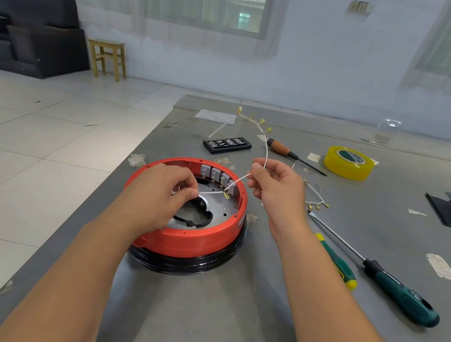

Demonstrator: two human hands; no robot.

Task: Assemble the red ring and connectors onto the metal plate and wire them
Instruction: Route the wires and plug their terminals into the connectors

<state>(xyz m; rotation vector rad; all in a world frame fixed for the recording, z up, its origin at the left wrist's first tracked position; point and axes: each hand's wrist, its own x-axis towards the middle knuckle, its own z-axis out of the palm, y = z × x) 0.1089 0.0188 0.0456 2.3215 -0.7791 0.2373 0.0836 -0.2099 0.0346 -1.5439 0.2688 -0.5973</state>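
On the grey worktable in front of you sat a round red plastic ring, stacked on a black circular base, with a flat silver metal plate lying inside it. A row of small grey connector blocks stood upright against the ring's far inner wall. Your left hand hovered over the ring, its thumb and forefinger pinching one end of a thin white wire harness fitted with little brass terminals. Your right hand, just right of the ring, pinched the same harness higher up with curled fingers, and the rest trailed away across the table. To the right lay a green-handled flat screwdriver and, beside it, a smaller green and yellow one. Farther back were a wooden-handled screwdriver, a black case of screwdriver bits and a roll of yellow tape.
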